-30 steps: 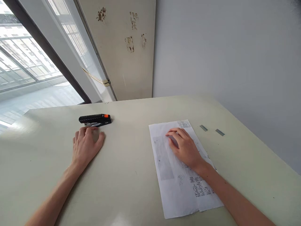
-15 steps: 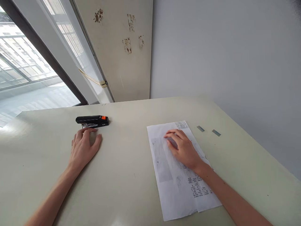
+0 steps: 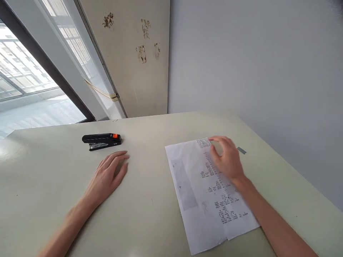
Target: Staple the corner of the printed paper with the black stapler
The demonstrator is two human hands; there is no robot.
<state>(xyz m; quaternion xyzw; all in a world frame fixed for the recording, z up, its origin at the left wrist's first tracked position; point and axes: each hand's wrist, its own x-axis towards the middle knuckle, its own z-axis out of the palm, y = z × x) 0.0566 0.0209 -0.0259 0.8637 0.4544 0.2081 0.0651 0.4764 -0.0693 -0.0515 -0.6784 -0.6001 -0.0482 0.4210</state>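
Note:
My left hand (image 3: 111,170) rests palm down on the table with its fingers stretched out, holding nothing. Just beyond it lies a black stapler (image 3: 102,141) with an orange patch, apart from the fingers. At the upper right edge of the printed paper sheets (image 3: 187,221) is my right hand (image 3: 226,157), thumb and fingers apart; whether it touches the paper I cannot tell. To its right lies a strip of staples (image 3: 241,150) on the table. Another strip seen earlier is hidden behind the right hand.
The pale table (image 3: 144,214) meets a grey wall (image 3: 241,57) along its right side. Behind it stand a beige panel (image 3: 134,82) with peeled patches and, at the left, a window (image 3: 26,75). A cream strap (image 3: 100,91) hangs beside the panel.
My left hand has moved right and nearer to me, away from the stapler. My right hand has shifted right, from the middle of the paper to its upper right edge. The view has turned slightly.

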